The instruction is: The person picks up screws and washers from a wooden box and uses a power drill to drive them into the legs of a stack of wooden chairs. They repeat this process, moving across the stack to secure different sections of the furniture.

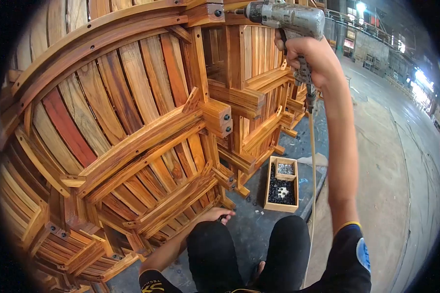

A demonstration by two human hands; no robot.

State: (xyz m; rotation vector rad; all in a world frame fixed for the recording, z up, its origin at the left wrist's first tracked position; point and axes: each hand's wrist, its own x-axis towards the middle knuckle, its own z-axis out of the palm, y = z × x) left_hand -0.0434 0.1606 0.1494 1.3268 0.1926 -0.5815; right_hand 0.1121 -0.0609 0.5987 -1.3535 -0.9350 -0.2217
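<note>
My right hand [300, 51] is raised and wrapped round the handle of a metal air impact wrench [291, 18]. Its nose points left, right at a dark bolt head [218, 12] in the top rail of a slatted wooden chair [142, 105]. From the wrench's handle a pale air hose [313, 146] hangs down. Low down beside my left knee, my left hand [217, 215] is closed, with a small black piece [223, 218] showing at its fingers; I cannot tell exactly what it is. Wooden chair legs [225, 202] are close by that hand.
A wooden box [282, 207] with small black parts stands on the dark mat [259, 222]; a smaller inner compartment [285, 170] holds shiny metal pieces. More wooden chairs [259, 97] stand behind and at lower left. Concrete floor [381, 171] stretches to the right.
</note>
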